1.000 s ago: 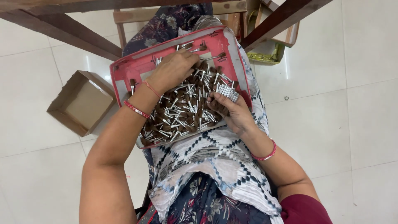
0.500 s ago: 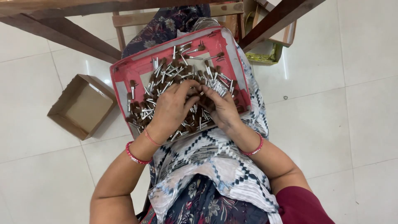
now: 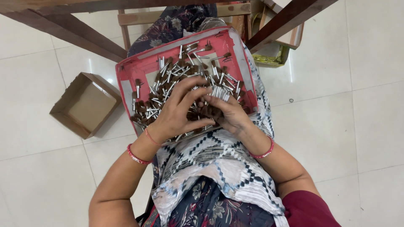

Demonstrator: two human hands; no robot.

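red bangles [image 3: 135, 155] on both wrists, maroon sleeve [image 3: 309, 208].

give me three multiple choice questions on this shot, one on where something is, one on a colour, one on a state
1. Where does the open cardboard box lie?
A. on the white floor beside the person's left arm
B. on the lap
C. on the wooden table

2. What colour is the tray that holds the small brown-tipped metal pieces?
A. blue
B. red
C. green

3. What is the state of the cardboard box?
A. taped shut
B. full of metal pieces
C. open, nothing showing inside

Answers:
1. A, it sits on the floor tiles, off to the left hand side.
2. B, its rim and walls are red.
3. C, its top is open and only bare cardboard shows inside.
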